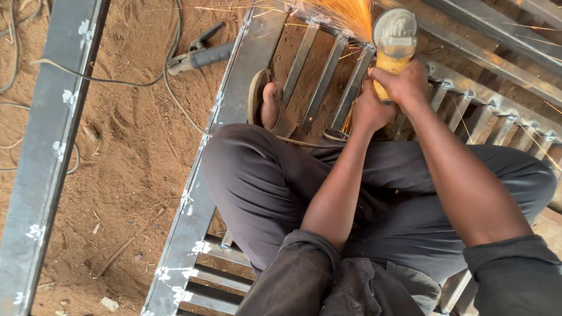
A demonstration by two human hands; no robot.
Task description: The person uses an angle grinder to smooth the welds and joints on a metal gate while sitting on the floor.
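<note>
Closest to the camera are the person's dark grey sleeves and grey trousers (275,193), with the knees bent wide. The person sits on a flat metal frame (202,193) that lies on the sandy ground (129,152). The frame has a long side bar with white marks on it, and short bars (328,73) run across it like a ladder. One foot in a brown sandal (266,102) rests on the frame just beside the long side bar. A thin cable (304,142) runs over the lap. Further out, both arms reach forward. The left hand (370,108) is closed tight around the lower part of a yellow grinder (393,44). The right hand (404,82) is clenched around the grinder's body, just above the left hand. The grinder stands over the far end of the frame, near the top of the short bars. Its round grey guard is at the top. Orange sparks (348,14) fly up and to the left from where it meets the metal. On the sand to the left of the frame lies a dark welding clamp (199,55) with a wire (117,79) coming out of it. Far left, another long metal bar (52,146) with white marks lies on the sand, well apart from the frame.
</note>
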